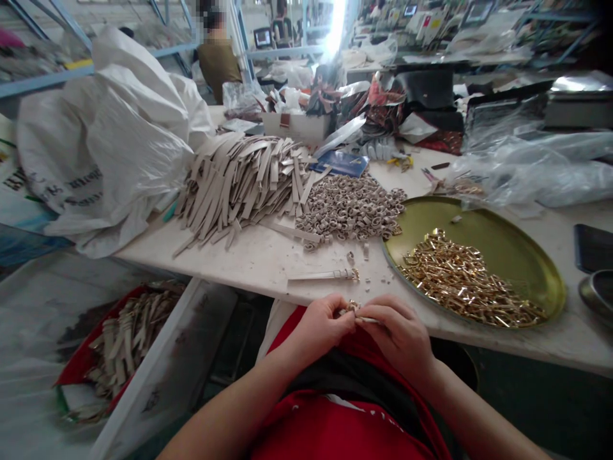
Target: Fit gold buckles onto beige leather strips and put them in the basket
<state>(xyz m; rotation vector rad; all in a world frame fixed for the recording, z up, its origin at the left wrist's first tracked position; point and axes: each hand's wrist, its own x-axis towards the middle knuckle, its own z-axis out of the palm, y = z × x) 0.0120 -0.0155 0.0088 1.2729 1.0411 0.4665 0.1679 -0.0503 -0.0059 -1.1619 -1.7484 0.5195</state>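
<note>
Close to my body, at the table's front edge, my left hand (325, 324) and my right hand (397, 327) meet with fingers pinched together. Between them is a beige strap (368, 319) with a bit of gold metal (353, 305) at its end; my fingers cover most of it. Just beyond lies another beige strap (318, 276) with a gold buckle end. A heap of flat beige straps (244, 185) sits farther back to the left. Beside it is a pile of small beige loops (354, 207). Gold buckles (460, 275) fill the front of a round gold-coloured tray (507, 239) at right.
A big white sack (134, 128) stands at left. Below it, a red-lined container (127, 377) holds straps. A blue packet (341, 163), clear plastic bags (536, 169), a dark phone-like slab (594, 248) and a metal bowl (598, 294) lie around. A person (218, 61) is behind.
</note>
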